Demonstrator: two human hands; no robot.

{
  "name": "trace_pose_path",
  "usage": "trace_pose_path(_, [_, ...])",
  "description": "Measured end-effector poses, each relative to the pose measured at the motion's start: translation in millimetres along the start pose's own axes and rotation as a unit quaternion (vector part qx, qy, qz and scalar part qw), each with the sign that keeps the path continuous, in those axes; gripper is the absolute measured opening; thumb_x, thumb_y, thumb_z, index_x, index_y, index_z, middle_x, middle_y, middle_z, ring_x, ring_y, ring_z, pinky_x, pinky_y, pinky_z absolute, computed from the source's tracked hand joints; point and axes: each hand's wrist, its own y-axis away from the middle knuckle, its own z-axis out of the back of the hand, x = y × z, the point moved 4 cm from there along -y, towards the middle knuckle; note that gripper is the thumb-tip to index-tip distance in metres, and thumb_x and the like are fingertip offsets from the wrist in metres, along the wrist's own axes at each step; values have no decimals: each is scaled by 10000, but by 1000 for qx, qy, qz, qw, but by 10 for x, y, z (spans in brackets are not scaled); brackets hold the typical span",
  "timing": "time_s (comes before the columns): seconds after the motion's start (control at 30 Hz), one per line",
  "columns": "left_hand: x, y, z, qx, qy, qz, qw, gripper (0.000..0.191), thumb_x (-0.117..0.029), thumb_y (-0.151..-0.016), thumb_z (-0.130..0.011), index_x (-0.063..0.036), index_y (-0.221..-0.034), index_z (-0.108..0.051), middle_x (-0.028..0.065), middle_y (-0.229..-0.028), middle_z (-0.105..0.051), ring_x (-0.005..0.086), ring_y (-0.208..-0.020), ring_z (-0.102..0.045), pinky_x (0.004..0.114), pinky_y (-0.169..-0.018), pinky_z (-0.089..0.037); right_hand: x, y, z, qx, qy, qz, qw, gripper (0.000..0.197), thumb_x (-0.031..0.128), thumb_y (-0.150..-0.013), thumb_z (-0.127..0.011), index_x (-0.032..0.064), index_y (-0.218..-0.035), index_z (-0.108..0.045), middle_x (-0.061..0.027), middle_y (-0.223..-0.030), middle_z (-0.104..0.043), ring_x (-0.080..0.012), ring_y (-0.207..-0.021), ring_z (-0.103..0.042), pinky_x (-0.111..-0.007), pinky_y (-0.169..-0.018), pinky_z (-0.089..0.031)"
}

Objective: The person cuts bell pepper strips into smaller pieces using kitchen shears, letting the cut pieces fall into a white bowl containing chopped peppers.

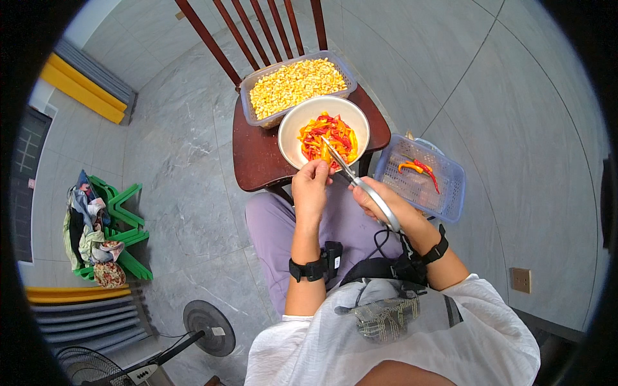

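A white bowl (288, 136) holding cut red and orange chilli peppers (333, 126) sits at the front of a dark wooden chair seat (256, 157). Over its near rim, my left hand (311, 186) pinches an orange chilli pepper (327, 152). My right hand (379, 198) grips metal scissors (374, 193), whose blades reach over the bowl beside that pepper. Touching the bowl's far side is a blue plastic basket (351, 79) full of yellow corn kernels (297, 84). Right of the chair, another blue basket (456, 193) contains a few whole red and orange chillies (420, 169).
The chair's slatted back (260, 34) rises behind the corn. Far left, clothes (91, 231) hang over green plastic stools or chairs (128, 207). A standing fan's round base (209, 328) rests on the tiled floor at lower left. A wall socket (521, 280) is at right.
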Motion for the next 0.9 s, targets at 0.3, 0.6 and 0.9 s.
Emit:
trace_pose_path(0.3, [-93, 61, -76, -21, -91, -18, 995, 195, -134, -907, -561, 41, -960, -631, 41, -736, -631, 86, -610, -538, 218, -572, -442, 43, 2, 3, -54, 24, -15, 998, 594, 573, -812, -610, -7, -938, -588, -35, -713, -554, -98, -648, -485, -263, -559, -413])
trace_pose_path(0.6, [4, 20, -35, -11, 37, -1, 999, 218, -108, -900, -574, 59, -1038, -595, 47, -783, -632, 91, -637, -555, 204, -601, -450, -62, -44, 46, -87, 17, -32, 996, 574, 552, -787, -655, -9, -891, -597, -44, -662, -551, -114, -602, -496, -273, -532, -414])
trace_pose_path(0.9, [-66, 46, -39, -71, -23, -32, 997, 232, -77, -822, -663, 58, -990, -580, 62, -786, -644, 89, -646, -575, 212, -600, -462, -73, -30, -25, -65, 41, 23, 997, 637, 572, -785, -644, -8, -1023, -530, -86, -774, -585, -129, -704, -532, -274, -625, -439])
